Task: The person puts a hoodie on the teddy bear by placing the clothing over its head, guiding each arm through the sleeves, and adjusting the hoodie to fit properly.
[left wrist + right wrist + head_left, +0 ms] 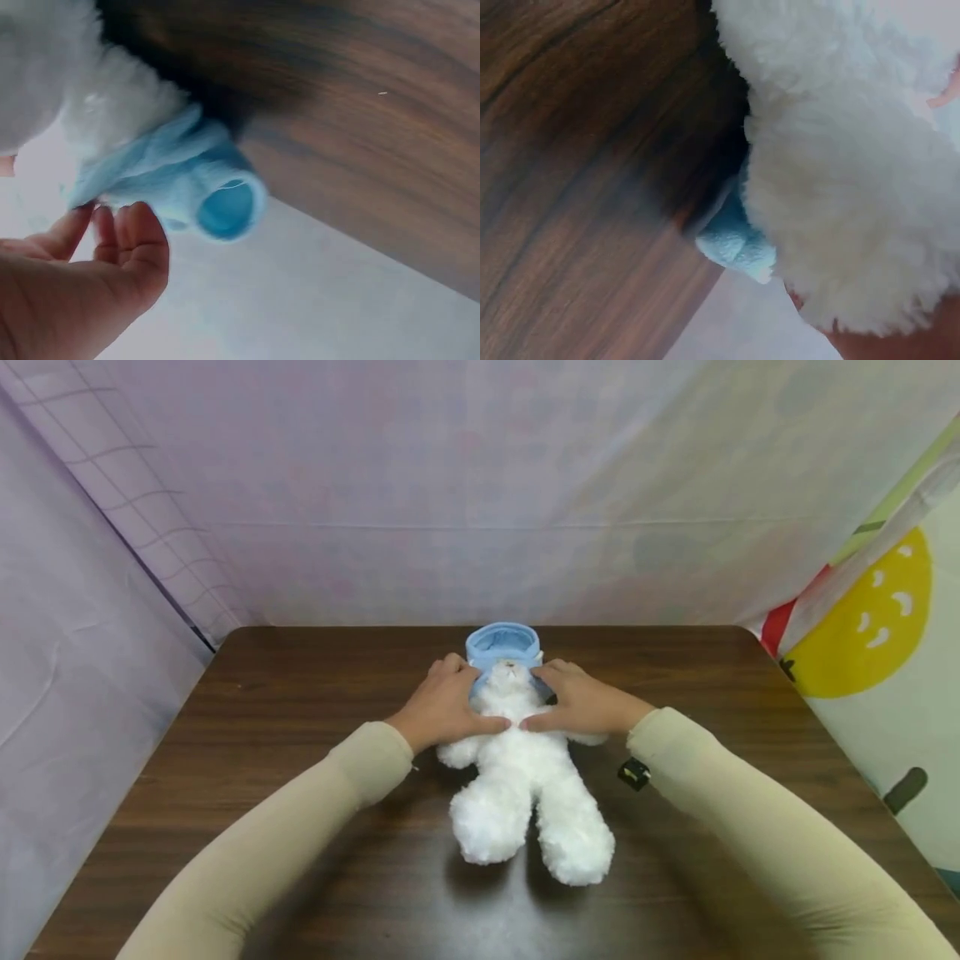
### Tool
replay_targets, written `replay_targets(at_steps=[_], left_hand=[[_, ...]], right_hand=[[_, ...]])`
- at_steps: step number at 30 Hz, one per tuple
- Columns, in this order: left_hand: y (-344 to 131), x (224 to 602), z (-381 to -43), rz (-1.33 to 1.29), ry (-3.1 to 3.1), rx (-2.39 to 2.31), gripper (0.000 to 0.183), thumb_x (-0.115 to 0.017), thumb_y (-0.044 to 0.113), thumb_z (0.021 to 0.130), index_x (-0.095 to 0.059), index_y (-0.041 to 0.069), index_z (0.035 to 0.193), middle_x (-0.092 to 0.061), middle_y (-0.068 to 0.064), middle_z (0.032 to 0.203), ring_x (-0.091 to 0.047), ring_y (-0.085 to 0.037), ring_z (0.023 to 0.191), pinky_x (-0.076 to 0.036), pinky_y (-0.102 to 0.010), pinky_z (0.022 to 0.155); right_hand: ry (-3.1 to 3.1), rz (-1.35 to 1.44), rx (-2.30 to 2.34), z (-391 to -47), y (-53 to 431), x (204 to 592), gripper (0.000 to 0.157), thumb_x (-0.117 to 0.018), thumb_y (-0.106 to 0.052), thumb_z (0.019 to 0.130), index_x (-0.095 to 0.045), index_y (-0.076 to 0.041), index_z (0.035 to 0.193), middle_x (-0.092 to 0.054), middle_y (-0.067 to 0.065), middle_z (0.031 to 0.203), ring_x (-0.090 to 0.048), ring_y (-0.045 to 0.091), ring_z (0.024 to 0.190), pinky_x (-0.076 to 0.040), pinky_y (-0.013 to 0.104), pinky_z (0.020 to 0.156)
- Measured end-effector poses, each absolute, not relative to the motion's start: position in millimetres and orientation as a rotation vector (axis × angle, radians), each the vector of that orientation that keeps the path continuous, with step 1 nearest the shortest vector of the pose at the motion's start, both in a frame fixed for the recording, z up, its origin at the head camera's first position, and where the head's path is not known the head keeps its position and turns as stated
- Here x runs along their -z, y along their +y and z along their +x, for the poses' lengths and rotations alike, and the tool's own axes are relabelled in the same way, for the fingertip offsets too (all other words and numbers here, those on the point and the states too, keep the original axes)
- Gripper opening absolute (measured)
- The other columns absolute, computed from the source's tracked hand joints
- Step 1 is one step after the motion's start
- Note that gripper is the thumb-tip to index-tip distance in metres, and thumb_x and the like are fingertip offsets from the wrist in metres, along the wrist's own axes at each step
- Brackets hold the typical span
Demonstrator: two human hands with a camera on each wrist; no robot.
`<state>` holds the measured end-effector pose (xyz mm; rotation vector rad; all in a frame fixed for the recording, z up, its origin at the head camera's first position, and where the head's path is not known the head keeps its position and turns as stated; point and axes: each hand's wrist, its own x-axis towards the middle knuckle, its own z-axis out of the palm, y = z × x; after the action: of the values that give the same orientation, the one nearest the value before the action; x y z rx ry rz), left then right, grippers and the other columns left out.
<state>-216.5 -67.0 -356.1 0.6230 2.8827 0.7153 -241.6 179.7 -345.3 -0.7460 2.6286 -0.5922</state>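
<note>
A white plush toy is face up over the table, its legs toward me and its small muzzle at the far end. At its head is a light-blue cloth garment with a round, rimmed opening facing up. My left hand is at one side of the toy's head, thumb on its chest; in the left wrist view its fingertips pinch the edge of the blue garment. Opposite, my right hand holds the garment's other side, thumb on the chest. In the right wrist view, fur hides most of that hand.
The toy is over a dark wood-grain table, near its far edge. Pale curtains hang behind and at the left. At the right is a cloth with a yellow printed shape. A small black object is by my right cuff.
</note>
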Motion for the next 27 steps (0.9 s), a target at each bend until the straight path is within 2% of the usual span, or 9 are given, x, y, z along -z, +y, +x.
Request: replay_targets(at_steps=[2,7,9,12,16,19,23,27], left_hand=[[-65,352,-215,0.63,2.859,-0.666,0.091,-0.068,0.064,0.082,-0.044,0.006,0.148,-0.042,-0.011,0.135,-0.04,-0.027,0.122,-0.041,-0.044,0.1],[-65,342,-210,0.686,2.776,-0.55,0.095,-0.067,0.055,0.086,-0.025,0.006,0.157,-0.031,-0.016,0.156,-0.028,-0.036,0.143,-0.028,-0.052,0.113],[-66,340,-209,0.711,2.758,-0.529,0.098,-0.068,0.053,0.085,-0.021,0.006,0.157,-0.026,-0.017,0.159,-0.024,-0.037,0.145,-0.024,-0.052,0.115],[-67,341,-207,0.73,2.748,-0.544,0.098,-0.07,0.051,0.085,-0.021,0.005,0.157,-0.026,-0.017,0.159,-0.028,-0.037,0.144,-0.028,-0.05,0.114],[-67,349,-209,0.75,2.781,-0.602,0.094,-0.073,0.042,0.085,-0.026,0.0,0.155,-0.032,-0.02,0.154,-0.035,-0.037,0.139,-0.032,-0.046,0.112],[-67,355,-210,0.77,2.82,-0.636,0.091,-0.078,0.035,0.085,-0.03,-0.003,0.152,-0.036,-0.024,0.151,-0.038,-0.04,0.137,-0.032,-0.046,0.112],[-65,362,-210,0.774,2.861,-0.663,0.086,-0.08,0.031,0.085,-0.035,-0.005,0.149,-0.039,-0.024,0.15,-0.038,-0.041,0.136,-0.03,-0.048,0.113],[-64,366,-205,0.762,2.893,-0.737,0.075,-0.079,0.028,0.087,-0.043,-0.002,0.144,-0.048,-0.019,0.145,-0.046,-0.037,0.13,-0.034,-0.047,0.11]], right_hand=[[2.593,-0.764,0.61,-241,180,343,0.11,-0.064,-0.072,0.081,-0.02,-0.006,0.157,-0.024,0.019,0.156,-0.034,0.033,0.14,-0.036,0.055,0.107],[2.502,-0.783,0.58,-239,181,337,0.111,-0.068,-0.065,0.083,-0.011,-0.009,0.159,-0.01,0.02,0.162,-0.021,0.035,0.146,-0.031,0.056,0.11],[2.494,-0.798,0.556,-239,181,336,0.11,-0.069,-0.062,0.084,-0.01,-0.007,0.159,-0.011,0.021,0.161,-0.02,0.036,0.146,-0.03,0.056,0.11],[2.52,-0.82,0.538,-239,178,338,0.107,-0.07,-0.058,0.086,-0.012,-0.003,0.158,-0.018,0.021,0.16,-0.025,0.036,0.145,-0.03,0.054,0.111],[2.614,-0.886,0.547,-239,170,347,0.099,-0.073,-0.048,0.087,-0.022,0.005,0.153,-0.03,0.023,0.155,-0.031,0.037,0.142,-0.029,0.052,0.112],[2.714,-0.958,0.564,-237,167,354,0.089,-0.077,-0.041,0.086,-0.034,0.008,0.146,-0.045,0.025,0.143,-0.045,0.037,0.131,-0.037,0.051,0.107],[2.826,-1.065,0.566,-232,165,361,0.071,-0.079,-0.036,0.085,-0.047,0.005,0.134,-0.058,0.019,0.125,-0.058,0.031,0.113,-0.047,0.047,0.095],[2.902,-1.17,0.541,-226,166,366,0.055,-0.079,-0.033,0.086,-0.054,0.0,0.123,-0.062,0.011,0.107,-0.06,0.023,0.094,-0.05,0.041,0.082]])
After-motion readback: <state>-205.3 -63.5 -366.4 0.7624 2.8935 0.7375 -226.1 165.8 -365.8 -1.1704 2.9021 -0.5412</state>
